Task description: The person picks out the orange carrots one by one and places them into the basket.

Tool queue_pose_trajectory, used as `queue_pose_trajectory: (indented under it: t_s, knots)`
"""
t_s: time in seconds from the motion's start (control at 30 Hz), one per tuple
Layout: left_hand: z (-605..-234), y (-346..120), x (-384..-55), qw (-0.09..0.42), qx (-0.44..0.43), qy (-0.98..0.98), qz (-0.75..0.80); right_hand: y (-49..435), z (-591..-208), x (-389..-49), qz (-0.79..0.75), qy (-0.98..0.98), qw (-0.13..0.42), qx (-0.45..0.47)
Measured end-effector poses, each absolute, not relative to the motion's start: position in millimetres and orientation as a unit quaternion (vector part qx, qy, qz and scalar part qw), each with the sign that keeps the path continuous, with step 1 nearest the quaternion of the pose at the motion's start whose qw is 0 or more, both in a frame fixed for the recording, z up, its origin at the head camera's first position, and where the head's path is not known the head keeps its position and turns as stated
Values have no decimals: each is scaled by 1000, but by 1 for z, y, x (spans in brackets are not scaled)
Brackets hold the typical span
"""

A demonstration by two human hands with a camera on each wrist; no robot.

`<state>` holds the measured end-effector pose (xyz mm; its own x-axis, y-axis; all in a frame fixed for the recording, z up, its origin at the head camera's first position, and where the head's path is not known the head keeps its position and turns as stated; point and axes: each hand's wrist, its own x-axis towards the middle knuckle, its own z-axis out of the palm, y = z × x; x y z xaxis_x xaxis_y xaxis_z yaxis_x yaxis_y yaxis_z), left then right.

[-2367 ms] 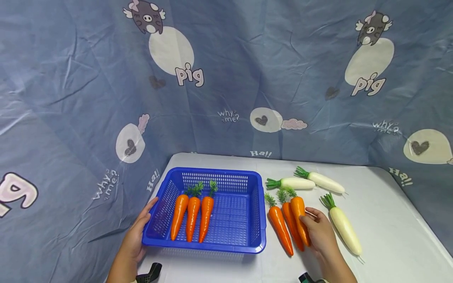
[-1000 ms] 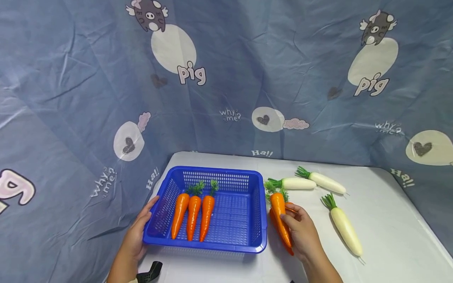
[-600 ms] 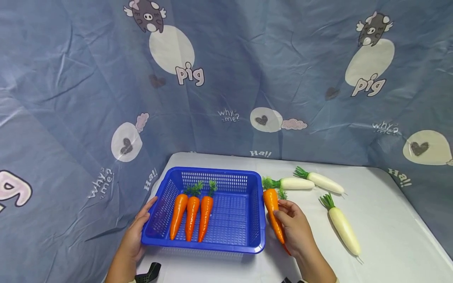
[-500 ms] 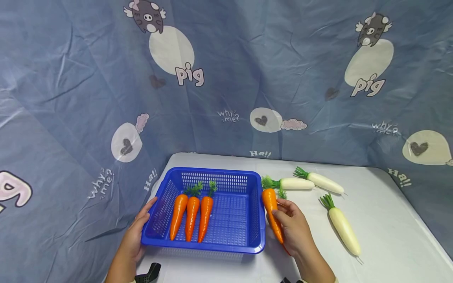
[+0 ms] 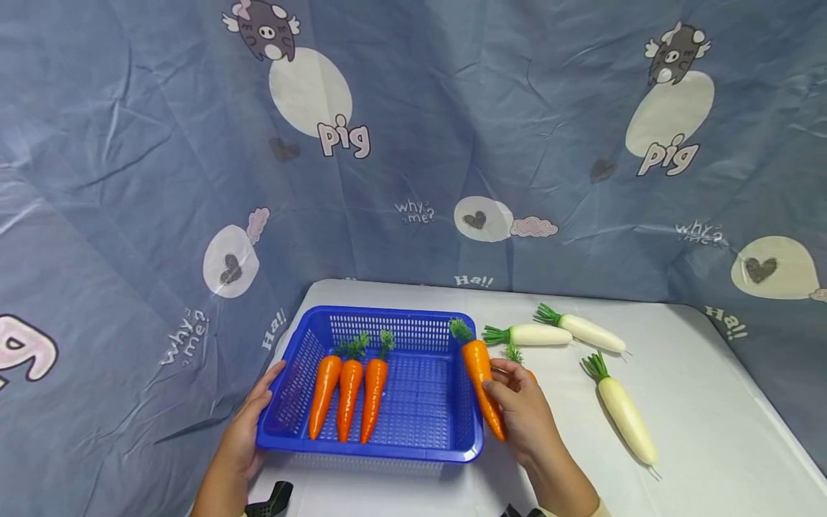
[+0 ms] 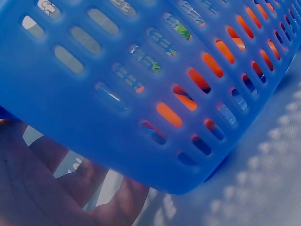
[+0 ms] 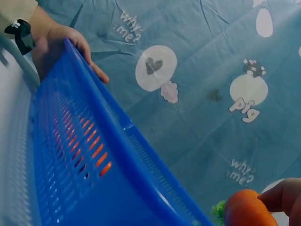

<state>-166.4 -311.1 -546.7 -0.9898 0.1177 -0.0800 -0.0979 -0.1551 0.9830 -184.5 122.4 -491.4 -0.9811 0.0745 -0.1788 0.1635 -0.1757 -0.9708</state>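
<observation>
In the head view my right hand [image 5: 526, 406] pinches an orange carrot [image 5: 480, 370] between thumb and fingers. The carrot overlaps the right rim of the blue slotted basket [image 5: 362, 454], its leafy top toward the inside. Behind that hand, a green tuft [image 5: 513, 352] and a sliver of orange show; the rest is hidden. My left hand [image 5: 242, 431] rests against the basket's left side with fairly straight fingers. Three carrots [image 5: 349, 398] lie side by side inside, in the left half. The right wrist view shows the held carrot [image 7: 249, 209] beside the basket wall [image 7: 66, 136].
On the white tabletop [image 5: 711, 373], right of the basket, lie three white radishes: one near the rim [image 5: 539, 334], one behind it [image 5: 591, 332] and one farther right [image 5: 628, 420]. A blue printed cloth [image 5: 413, 143] hangs behind and to the left.
My right hand has carried its carrot left, from the tabletop beside the radishes to the basket's right rim, passing over the other loose carrots. My left hand stays at the basket's side.
</observation>
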Motion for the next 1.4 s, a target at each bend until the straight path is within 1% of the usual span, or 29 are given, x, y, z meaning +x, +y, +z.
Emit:
queue_pose_trajectory:
  t_s: [0.2,0.47,0.7,0.93,1.2,1.4]
  knots:
    - [-547,-311,-166,70,8,643,762,113,-488,-187,-769,633,27,81]
    - [-551,-313,-165,68,53,616,783,99,-482,-186,-776,626,47,68]
    - [-551,-309,-166,68,33,626,776,91,-478,-189,-768,635,54,58]
    - [-551,-316,-166,72,58,612,785,78,-477,-194,-781,619,67,50]
    - [-549,-313,-167,75,35,618,782,70,-476,-197,-799,596,65,45]
    - [-549,-314,-166,77,45,620,780,61,-479,-201,-802,592,70,44]
